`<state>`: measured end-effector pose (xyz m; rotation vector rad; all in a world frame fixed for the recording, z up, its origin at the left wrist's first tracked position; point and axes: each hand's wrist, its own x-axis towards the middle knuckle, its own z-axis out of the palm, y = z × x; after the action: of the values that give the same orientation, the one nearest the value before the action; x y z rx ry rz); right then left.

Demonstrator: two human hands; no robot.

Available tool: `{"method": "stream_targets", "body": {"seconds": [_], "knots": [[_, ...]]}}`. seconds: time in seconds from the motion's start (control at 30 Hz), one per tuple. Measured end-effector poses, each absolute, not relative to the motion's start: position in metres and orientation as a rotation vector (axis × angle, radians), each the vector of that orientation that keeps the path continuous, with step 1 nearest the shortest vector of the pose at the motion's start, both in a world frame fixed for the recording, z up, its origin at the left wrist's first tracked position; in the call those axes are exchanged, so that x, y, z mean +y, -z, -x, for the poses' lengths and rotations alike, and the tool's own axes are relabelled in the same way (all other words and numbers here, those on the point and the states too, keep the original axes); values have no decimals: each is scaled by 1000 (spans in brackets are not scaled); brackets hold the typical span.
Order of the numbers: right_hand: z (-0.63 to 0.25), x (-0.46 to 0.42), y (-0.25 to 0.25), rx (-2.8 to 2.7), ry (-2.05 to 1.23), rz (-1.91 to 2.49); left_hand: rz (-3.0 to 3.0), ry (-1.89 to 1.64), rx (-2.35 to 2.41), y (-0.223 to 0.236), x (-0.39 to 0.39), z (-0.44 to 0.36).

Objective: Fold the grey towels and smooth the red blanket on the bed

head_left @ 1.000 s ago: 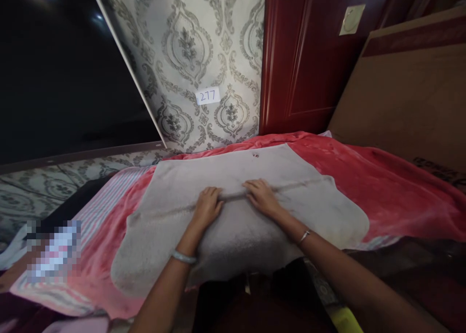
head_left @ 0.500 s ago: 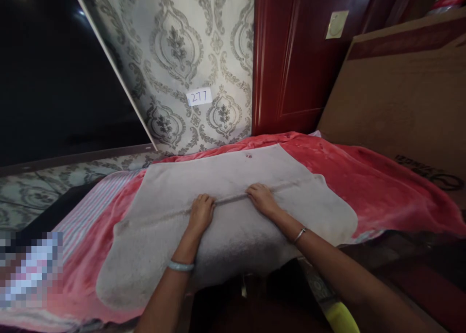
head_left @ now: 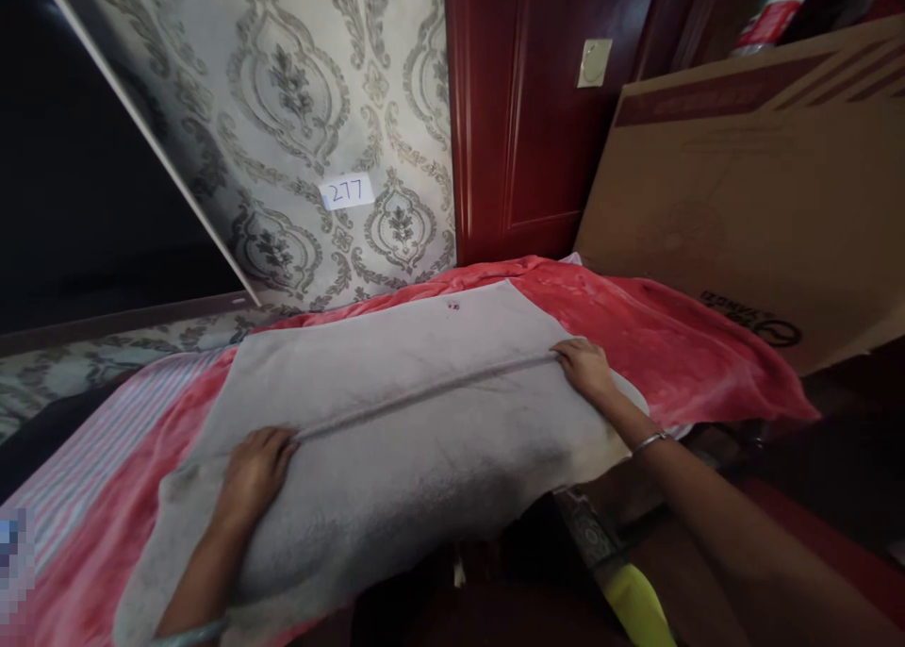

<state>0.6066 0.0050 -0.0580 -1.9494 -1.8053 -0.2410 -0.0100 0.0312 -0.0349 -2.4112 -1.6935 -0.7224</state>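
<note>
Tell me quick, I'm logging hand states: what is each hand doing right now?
Left hand: fingers curled, pressing on the crease of the grey towel; firm grip cannot be told.
Right hand: same, at the crease's other end.

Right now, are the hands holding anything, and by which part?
Both rest on the grey fleecy cloth, at its raised crease: left hand near the crease's left end, right hand at its right end. Whether they pinch it or only press cannot be told.

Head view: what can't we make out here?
- Left hand and right hand: palms flat on the grey towel, undersides hidden.
- Pixelated patch: blurred, cut by the left edge.
- Cardboard box: print too small.
- Yellow object: cut by the bottom edge.
</note>
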Motion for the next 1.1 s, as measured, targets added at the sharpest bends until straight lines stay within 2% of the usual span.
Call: {"method": "stream_targets", "body": {"seconds": [0.23, 0.6, 1.1], "knots": [[-619, 7, 64, -1712, 247, 2009, 2178, 581, -1797, 31, 15, 62], [-621, 8, 76, -1662, 276, 1945, 1945, 223, -2117, 15, -8, 43], [-620, 4, 78, -1536, 334, 1769, 1783, 599, -2140, 25, -13, 56]]}}
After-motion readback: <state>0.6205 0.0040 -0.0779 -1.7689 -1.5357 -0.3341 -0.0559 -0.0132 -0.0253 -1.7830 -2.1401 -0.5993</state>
